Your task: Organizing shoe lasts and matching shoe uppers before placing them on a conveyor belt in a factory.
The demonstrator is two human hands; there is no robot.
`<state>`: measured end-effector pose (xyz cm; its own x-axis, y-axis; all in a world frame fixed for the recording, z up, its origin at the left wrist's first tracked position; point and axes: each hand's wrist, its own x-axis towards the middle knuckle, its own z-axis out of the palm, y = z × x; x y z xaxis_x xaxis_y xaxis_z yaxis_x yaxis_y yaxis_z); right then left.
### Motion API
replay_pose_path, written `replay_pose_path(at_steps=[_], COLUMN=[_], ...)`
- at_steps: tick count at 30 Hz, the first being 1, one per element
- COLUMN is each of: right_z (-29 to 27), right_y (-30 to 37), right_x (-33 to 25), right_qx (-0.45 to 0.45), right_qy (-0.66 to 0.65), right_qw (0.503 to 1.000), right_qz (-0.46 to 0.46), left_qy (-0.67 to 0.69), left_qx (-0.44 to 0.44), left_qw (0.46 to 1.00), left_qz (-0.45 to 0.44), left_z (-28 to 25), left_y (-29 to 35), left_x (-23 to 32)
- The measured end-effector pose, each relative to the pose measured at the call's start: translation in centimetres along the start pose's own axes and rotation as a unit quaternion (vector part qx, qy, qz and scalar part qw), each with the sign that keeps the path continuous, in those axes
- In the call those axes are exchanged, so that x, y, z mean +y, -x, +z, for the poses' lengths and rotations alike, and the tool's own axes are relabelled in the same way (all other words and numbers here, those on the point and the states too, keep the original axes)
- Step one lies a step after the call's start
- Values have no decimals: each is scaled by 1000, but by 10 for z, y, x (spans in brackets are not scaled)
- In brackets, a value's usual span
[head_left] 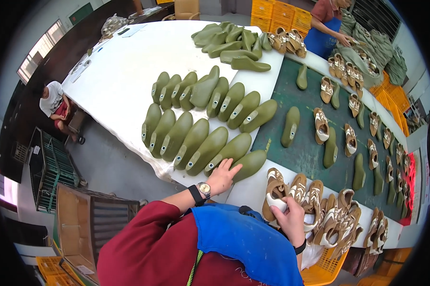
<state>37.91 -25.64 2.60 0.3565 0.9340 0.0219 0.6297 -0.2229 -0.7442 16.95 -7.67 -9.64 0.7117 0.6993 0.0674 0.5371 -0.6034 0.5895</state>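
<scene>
Person [55, 105] seated near green rack [55, 167]; stacked orange crates [280, 14].

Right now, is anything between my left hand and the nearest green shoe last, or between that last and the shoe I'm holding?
Nothing visible is. Your left hand appears to touch the rightmost green last in the near row, and white tabletop shows between it and the brown-and-white shoe in your right hand.
</scene>
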Motion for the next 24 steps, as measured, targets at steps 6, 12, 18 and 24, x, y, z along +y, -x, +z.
replay_pose_path(at_steps=[6,12,18,24], right_z=[-8,-25,-56,-51], right_y=[-18,-65,-136,-245], right_x=[-3,-20,-24,17], right_qx=[7,-36,-54,-42], right_qy=[19,39,70,73], right_qw=[999,995,994,995], right_qz=[-49,-87,-62,-57], left_qy=[-182,-171,-178,-160], left_qx=[-28,0,21,26], left_qw=[982,983,979,981], left_qz=[32,65,93,102], left_z=[-18,-15,-9,-16], left_y=[-9,-10,-16,-14], left_x=[2,-23,-24,-24])
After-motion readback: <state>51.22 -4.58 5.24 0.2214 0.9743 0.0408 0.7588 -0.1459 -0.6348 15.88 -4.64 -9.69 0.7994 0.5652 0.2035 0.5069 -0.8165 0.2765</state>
